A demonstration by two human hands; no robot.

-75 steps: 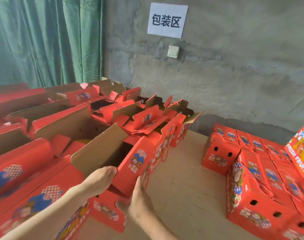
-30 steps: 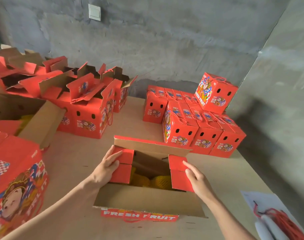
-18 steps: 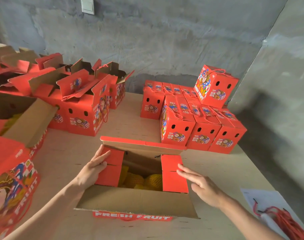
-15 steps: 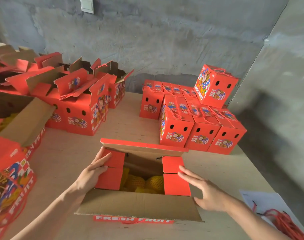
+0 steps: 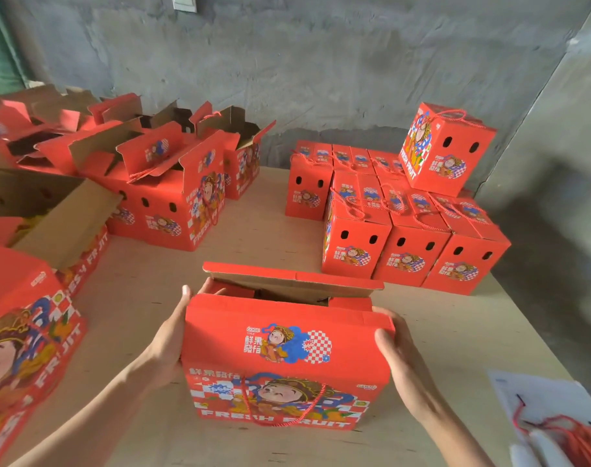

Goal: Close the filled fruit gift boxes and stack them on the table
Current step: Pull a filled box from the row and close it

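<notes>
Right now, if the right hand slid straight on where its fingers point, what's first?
The right hand likely meets the back flap of its box; missing that, the nearest closed box. Depth unclear.

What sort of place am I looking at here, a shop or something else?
Most likely a packing room for fruit gift boxes, not a shop: closed red boxes stand in rows on a plywood table, open boxes wait on the left, and the wall is bare concrete.

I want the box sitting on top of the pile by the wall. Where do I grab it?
Probably the red rope handle looped over the top box, reaching down from above. The box is closed, the loop lies free on its lid, and nothing sits on it.
</notes>
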